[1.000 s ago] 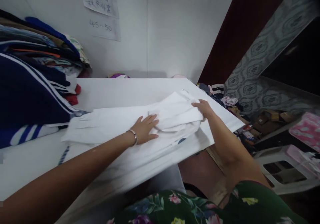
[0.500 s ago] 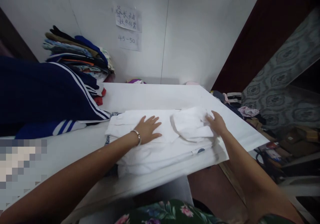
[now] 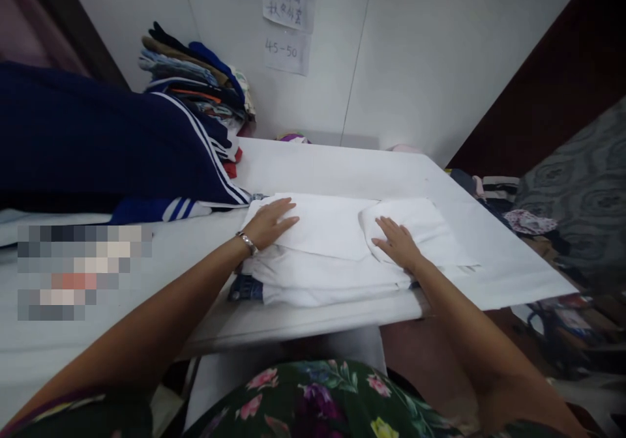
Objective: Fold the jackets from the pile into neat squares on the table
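A white garment (image 3: pixel 325 226) lies partly folded on the table in front of me, with one flap turned over at its right end. My left hand (image 3: pixel 270 223), wearing a bracelet (image 3: pixel 248 242) at the wrist, rests on its left end with fingers spread. On the folded flap at the right lies my right hand (image 3: pixel 397 242), flat with its fingers apart. Beneath the white cloth, dark blue denim (image 3: pixel 246 289) shows at the lower left corner. Neither hand grips the cloth.
A dark navy garment with white stripes (image 3: pixel 98 138) is heaped at the left. Behind it stands a stack of folded clothes (image 3: pixel 195 76) against the wall. Handwritten papers (image 3: pixel 286 24) hang above the white table (image 3: pixel 332 164). More clothes (image 3: pixel 531 221) lie beyond its right edge.
My right hand has left the garment's right edge and now lies flat on the flap, which looks smoother. My left hand has moved toward the garment's left end. The view has shifted.
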A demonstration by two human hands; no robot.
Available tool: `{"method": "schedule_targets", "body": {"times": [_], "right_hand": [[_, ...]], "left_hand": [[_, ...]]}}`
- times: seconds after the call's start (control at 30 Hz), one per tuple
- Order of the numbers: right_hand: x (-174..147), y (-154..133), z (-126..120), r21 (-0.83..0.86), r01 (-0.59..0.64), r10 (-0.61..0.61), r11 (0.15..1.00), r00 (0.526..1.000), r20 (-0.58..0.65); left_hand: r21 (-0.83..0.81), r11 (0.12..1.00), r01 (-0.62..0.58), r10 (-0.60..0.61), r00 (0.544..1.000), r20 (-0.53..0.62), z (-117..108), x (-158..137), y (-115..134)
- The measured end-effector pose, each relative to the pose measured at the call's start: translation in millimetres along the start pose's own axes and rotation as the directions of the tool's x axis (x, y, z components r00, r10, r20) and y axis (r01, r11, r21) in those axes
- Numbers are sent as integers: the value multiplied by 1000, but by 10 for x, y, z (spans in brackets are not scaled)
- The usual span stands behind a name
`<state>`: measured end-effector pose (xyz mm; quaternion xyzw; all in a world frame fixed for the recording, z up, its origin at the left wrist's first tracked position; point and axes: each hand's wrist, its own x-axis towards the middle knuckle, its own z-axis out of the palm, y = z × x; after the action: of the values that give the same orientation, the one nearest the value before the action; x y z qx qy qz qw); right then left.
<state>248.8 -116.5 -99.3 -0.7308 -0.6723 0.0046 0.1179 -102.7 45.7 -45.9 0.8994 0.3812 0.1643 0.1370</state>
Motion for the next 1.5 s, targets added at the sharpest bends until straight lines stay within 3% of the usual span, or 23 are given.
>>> {"method": "schedule_targets", "body": {"times": [0.1,0.17,0.27,0.37,0.47,0.57,0.7,0.87,0.93,1.03,1.13,1.2,1.4,1.5], "right_hand": [[5,-29,-142,44,-24,23,999,1000,22],[9,-169,-247,38,9,-7,999,999,-53],[16,-553,-323,43,208,-201,977,971,-129],[39,-996,-240,108,418,-421,902,907,6],[96,-1276,-85,86,452,-459,888,884,88],[161,-1316,4,66,383,-386,921,921,48],[161,-1183,31,97,336,-325,937,939,-114],[32,-1081,165,130,469,-463,874,883,-73],[-6,-1080,194,158,463,-459,872,886,-61],[-19,-1115,126,240,417,-430,876,903,1],[18,-1201,6,317,365,-394,875,919,31],[61,-1284,-20,312,343,-364,886,931,10],[126,-1502,207,151,355,-377,923,912,163],[112,-1518,274,98,368,-380,925,909,170]], "left_hand": [[-28,999,-23,19,989,-149,-223,-195,-146],[-6,999,-31,31,993,-111,-318,-366,-248],[15,999,-29,29,999,-17,-341,-566,-361],[86,996,9,-8,1000,-11,-263,-627,-419],[170,985,25,-18,999,-44,-199,-590,-420],[191,982,12,5,996,-88,-232,-551,-358],[154,987,-40,71,977,-199,-313,-598,-257],[-39,990,-134,131,989,-62,-187,-767,-324],[-178,982,-70,57,996,-75,-141,-810,-381],[-329,933,145,-207,965,-161,-144,-800,-428],[-439,778,449,-546,829,-122,-169,-697,-442],[-495,657,569,-663,748,-19,-164,-593,-454],[-612,500,612,-717,690,104,-105,-314,-483],[-708,409,576,-678,711,187,-95,-266,-447]]}}
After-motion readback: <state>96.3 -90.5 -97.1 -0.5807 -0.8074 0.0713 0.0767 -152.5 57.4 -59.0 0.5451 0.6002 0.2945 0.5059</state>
